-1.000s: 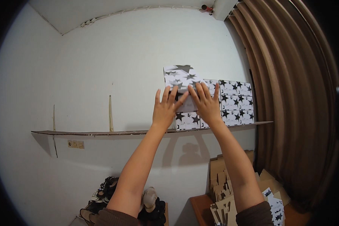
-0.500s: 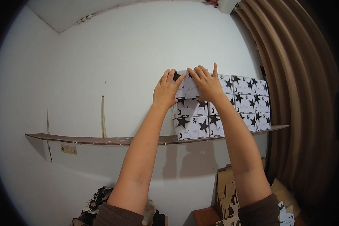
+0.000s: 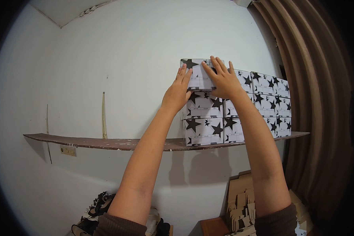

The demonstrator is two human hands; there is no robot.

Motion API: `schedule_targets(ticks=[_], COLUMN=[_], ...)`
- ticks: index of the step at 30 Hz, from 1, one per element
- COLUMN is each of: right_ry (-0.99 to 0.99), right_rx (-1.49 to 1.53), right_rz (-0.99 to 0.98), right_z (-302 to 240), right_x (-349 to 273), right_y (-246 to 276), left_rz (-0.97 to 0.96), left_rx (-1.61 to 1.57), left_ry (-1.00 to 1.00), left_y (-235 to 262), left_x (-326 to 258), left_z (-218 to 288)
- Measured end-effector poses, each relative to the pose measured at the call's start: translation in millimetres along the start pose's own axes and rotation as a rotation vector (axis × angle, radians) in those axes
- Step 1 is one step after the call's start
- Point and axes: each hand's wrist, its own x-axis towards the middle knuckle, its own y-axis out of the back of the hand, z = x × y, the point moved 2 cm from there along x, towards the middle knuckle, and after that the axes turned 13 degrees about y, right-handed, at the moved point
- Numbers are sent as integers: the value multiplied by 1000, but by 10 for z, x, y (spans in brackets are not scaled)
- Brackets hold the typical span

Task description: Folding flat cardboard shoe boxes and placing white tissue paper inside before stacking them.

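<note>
Both my arms reach up to a white box with black stars (image 3: 198, 74), the top one of a stack at the left end of a row of like boxes (image 3: 259, 104) on a brown wall shelf (image 3: 106, 142). My left hand (image 3: 177, 91) lies flat against the top box's left front edge, fingers spread. My right hand (image 3: 222, 78) presses flat on its right front, fingers apart. Two more starred boxes (image 3: 203, 118) sit under it.
A brown pleated curtain (image 3: 322, 118) hangs at the right. Flat cardboard pieces (image 3: 244, 200) are stacked below the shelf at the right, beside a brown surface (image 3: 212, 226). Shoes and dark things (image 3: 94, 212) lie on the floor at the lower left. The shelf's left part is bare.
The top box went from tilted above the row to sitting square on the stack. Both hands stayed on its front, and my view came closer to the shelf.
</note>
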Motion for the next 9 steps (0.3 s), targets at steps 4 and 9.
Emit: schedule_targets(ticks=[4, 9], right_ry=[-24, -137], right_rx=[-8, 40], right_rz=[56, 307], right_z=[-64, -230], right_x=[-78, -291], right_y=[-272, -700], left_rz=[-95, -278], left_rx=[-40, -23], left_ry=[36, 191], left_y=[-18, -174], left_x=[-69, -269], left_z=[-98, -61])
